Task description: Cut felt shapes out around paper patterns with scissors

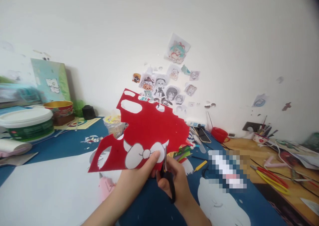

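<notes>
A red felt sheet (149, 129) with several cut-out holes is held up over the table. A white paper bow pattern (142, 154) lies on its lower edge. My left hand (139, 179) pinches the sheet from below, thumb on the bow. My right hand (174, 179) grips small black scissors (167, 174), whose blades point up at the sheet's bottom edge beside the bow.
A blue table mat (62, 146) carries a white paper sheet (45, 189), a white-lidded tub (26, 123), a gold-rimmed bowl (59, 109) and paper scraps. Right: a phone (204, 135), red cup (219, 134), pen mug (260, 138), red and yellow pliers (271, 177). Stickers (161, 86) dot the wall.
</notes>
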A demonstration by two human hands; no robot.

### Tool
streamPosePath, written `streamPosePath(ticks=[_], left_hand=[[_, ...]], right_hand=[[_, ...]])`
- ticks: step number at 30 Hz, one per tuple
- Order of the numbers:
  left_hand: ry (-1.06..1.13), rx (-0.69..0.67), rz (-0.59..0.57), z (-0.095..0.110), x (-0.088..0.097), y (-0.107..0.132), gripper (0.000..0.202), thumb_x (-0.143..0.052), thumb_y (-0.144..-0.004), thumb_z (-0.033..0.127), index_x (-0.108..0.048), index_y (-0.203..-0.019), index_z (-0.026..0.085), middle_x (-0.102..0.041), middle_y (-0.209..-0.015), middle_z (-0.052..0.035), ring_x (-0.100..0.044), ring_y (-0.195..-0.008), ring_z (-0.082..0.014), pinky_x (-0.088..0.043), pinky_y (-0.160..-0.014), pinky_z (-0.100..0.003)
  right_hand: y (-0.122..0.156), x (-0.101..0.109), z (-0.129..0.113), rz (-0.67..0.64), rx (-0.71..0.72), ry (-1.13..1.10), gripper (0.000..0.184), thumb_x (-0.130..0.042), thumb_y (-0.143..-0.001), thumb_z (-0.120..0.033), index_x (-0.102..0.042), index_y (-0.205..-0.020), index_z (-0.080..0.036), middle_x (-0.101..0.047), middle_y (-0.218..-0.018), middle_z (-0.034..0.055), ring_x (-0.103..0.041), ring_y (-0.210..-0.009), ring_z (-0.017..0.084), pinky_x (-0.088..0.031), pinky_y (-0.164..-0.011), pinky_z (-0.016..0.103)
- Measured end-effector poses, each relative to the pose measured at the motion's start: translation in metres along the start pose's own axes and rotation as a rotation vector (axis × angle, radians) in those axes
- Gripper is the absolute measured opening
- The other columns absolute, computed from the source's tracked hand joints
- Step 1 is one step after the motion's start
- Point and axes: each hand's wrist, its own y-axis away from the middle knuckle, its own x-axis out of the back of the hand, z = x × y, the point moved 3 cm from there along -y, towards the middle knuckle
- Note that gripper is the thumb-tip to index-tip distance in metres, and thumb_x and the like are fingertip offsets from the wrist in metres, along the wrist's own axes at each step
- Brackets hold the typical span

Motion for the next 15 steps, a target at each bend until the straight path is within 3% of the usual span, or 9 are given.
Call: streamPosePath(ticks=[3, 5, 10, 15], left_hand=[[-0.009, -0.014, -0.001, 0.0011, -0.0002, 0.001, 0.036, -0.056, -0.069, 0.048, -0.05, -0.044, 0.024, -0.054, -0.044, -0.0006, -0.054, -0.05, -0.0176, -0.047, -0.062, -0.028], [-0.015, -0.002, -0.013, 0.0016, 0.0005, 0.0006, 0.034, -0.058, -0.067, 0.049, -0.052, -0.045, 0.024, -0.057, -0.046, -0.0019, -0.057, -0.055, -0.0195, -0.048, -0.065, -0.029], [-0.004, 0.039, 0.032, 0.0006, 0.0006, 0.0002, 0.023, -0.063, -0.063, 0.045, -0.061, -0.063, 0.022, -0.068, -0.073, -0.0045, -0.061, -0.079, -0.0242, -0.047, -0.076, -0.031], [-0.027, 0.053, 0.002, -0.002, -0.0022, 0.0002, 0.025, -0.062, -0.064, 0.046, -0.057, -0.058, 0.022, -0.062, -0.056, -0.0001, -0.06, -0.064, -0.0203, -0.047, -0.07, -0.03]], right_hand=[[-0.001, -0.0007, 0.0014, 0.012, -0.008, -0.032, 0.055, -0.066, -0.059, -0.067, -0.059, -0.078, -0.016, -0.059, -0.064, 0.0027, -0.05, -0.055, 0.014, -0.039, -0.051, 0.024], [-0.0009, -0.0005, 0.0025, 0.024, -0.005, -0.018, 0.055, -0.065, -0.059, -0.067, -0.059, -0.079, -0.016, -0.058, -0.063, 0.0022, -0.05, -0.055, 0.014, -0.039, -0.05, 0.024], [0.001, 0.0021, 0.0032, 0.007, 0.031, 0.047, 0.056, -0.059, -0.065, -0.068, -0.058, -0.085, -0.016, -0.056, -0.065, 0.003, -0.051, -0.057, 0.015, -0.042, -0.053, 0.026], [0.0006, 0.005, 0.0007, -0.012, 0.01, 0.105, 0.058, -0.058, -0.064, -0.07, -0.057, -0.085, -0.016, -0.053, -0.064, 0.0016, -0.05, -0.057, 0.015, -0.04, -0.052, 0.025]])
